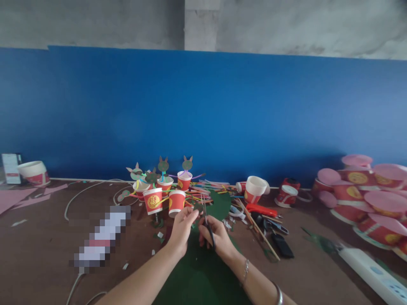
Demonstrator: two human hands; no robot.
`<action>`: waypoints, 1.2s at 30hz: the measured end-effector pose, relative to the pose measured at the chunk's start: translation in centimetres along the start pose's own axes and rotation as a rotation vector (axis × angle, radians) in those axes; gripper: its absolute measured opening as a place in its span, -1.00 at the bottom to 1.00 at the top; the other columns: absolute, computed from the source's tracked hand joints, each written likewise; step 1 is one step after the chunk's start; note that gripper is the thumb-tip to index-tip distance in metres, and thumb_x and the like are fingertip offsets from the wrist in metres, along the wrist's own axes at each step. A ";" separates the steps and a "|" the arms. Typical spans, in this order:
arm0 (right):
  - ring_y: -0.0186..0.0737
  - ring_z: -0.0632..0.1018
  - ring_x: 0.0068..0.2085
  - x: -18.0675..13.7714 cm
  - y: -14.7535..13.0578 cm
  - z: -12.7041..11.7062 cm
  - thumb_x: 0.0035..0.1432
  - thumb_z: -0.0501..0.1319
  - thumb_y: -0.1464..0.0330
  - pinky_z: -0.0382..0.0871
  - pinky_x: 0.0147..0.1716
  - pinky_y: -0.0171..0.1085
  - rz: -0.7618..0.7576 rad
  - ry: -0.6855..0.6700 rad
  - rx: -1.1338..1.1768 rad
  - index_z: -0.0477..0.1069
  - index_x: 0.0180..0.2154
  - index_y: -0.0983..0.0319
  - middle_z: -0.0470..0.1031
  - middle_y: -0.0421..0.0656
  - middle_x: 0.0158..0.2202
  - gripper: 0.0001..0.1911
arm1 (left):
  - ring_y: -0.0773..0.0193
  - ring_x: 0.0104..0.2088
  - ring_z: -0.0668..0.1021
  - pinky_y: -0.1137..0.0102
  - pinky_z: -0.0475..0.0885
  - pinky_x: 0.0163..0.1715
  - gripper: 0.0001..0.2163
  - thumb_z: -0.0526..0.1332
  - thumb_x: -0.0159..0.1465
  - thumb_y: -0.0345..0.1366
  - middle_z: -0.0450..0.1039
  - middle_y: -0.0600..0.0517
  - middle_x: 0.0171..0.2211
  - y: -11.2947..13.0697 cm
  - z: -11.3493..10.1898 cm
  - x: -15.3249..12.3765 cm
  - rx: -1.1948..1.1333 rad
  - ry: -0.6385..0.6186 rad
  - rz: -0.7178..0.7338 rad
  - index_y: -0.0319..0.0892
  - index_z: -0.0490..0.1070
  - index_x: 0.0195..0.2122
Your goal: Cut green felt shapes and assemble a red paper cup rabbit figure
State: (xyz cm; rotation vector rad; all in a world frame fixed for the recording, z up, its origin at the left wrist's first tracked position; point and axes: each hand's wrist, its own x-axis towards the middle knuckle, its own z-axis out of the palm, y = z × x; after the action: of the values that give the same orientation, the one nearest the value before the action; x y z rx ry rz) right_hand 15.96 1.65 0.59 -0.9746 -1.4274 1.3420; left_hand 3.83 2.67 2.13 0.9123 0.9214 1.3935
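My left hand (184,223) pinches a small dark green paper piece (199,207) between thumb and fingers. A pair of scissors (208,228) with dark handles is in my right hand (219,239), its blades pointing up and away beside the paper piece. The blades look slightly apart. Beneath both hands lies a large dark green sheet (197,275). Just beyond my left hand stand red and white paper cups, one cup (153,201) with a gold emblem. Paper animal heads with pointed ears, such as one head (187,163), rise from several cups on coloured pipe cleaners.
Blurred-out phone-like object (101,237) with a cable lies left. Right are a white cup (254,189), an orange-red tool (262,210), wooden sticks (259,231), a black object (282,245) and a white power strip (375,271). Pink-topped cups (356,186) pile up far right. A blue panel (203,114) stands behind.
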 end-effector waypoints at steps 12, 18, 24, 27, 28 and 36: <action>-0.41 0.38 -0.67 -0.1 -0.4 0.2 -0.06 0.27 0.18 0.20 -0.73 -0.47 -0.001 -0.005 -0.004 0.26 -0.43 0.26 0.34 -0.30 -0.66 -0.69 | 0.43 -0.76 0.32 0.50 0.24 -0.84 -0.71 0.21 0.08 -0.12 0.19 0.21 -0.63 -0.3 0.3 -0.6 -0.097 -0.105 -0.106 -0.14 0.11 -0.52; -0.43 0.37 -0.67 -0.2 -0.3 0.1 -0.04 0.27 0.18 0.19 -0.73 -0.48 -0.007 -0.010 -0.003 0.27 -0.43 0.26 0.34 -0.31 -0.67 -0.70 | 0.43 -0.76 0.33 0.50 0.25 -0.84 -0.73 0.22 0.08 -0.14 0.16 0.22 -0.63 -0.4 0.3 -0.6 -0.096 -0.084 -0.098 -0.14 0.12 -0.53; -0.42 0.37 -0.67 -0.2 -0.5 0.2 -0.06 0.27 0.16 0.19 -0.73 -0.47 -0.009 -0.007 -0.005 0.26 -0.43 0.26 0.34 -0.30 -0.66 -0.68 | 0.42 -0.77 0.33 0.48 0.27 -0.84 -0.73 0.21 0.10 -0.14 0.16 0.21 -0.63 -0.3 0.5 -0.7 -0.086 -0.101 -0.100 -0.14 0.12 -0.53; -0.42 0.37 -0.67 -0.2 -0.5 0.3 -0.05 0.26 0.16 0.19 -0.74 -0.47 -0.017 -0.007 -0.012 0.25 -0.44 0.25 0.33 -0.31 -0.66 -0.68 | 0.41 -0.76 0.33 0.48 0.26 -0.84 -0.73 0.20 0.10 -0.13 0.17 0.21 -0.62 -0.3 0.5 -0.8 -0.085 -0.110 -0.098 -0.13 0.12 -0.52; -0.43 0.36 -0.68 -0.1 -0.5 0.3 -0.04 0.25 0.16 0.19 -0.74 -0.48 -0.022 -0.008 -0.013 0.24 -0.45 0.25 0.33 -0.31 -0.67 -0.69 | 0.42 -0.76 0.32 0.48 0.25 -0.84 -0.73 0.21 0.09 -0.13 0.16 0.21 -0.62 -0.3 0.5 -0.8 -0.085 -0.107 -0.098 -0.14 0.12 -0.53; -0.47 0.30 -0.71 -0.2 -0.3 0.1 0.02 0.21 0.18 0.14 -0.77 -0.50 -0.053 0.008 -0.028 0.23 -0.47 0.25 0.27 -0.34 -0.71 -0.72 | 0.48 -0.70 0.31 0.53 0.24 -0.69 -0.70 0.29 0.01 -0.14 0.18 0.20 -0.64 -0.2 0.3 -0.5 -0.055 -0.035 -0.055 -0.18 0.18 -0.57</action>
State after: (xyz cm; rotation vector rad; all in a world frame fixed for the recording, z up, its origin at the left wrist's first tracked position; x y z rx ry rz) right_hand 15.92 1.42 0.84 -0.9527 -1.4594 1.2821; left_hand 4.15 2.14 2.04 0.8616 0.8715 1.3460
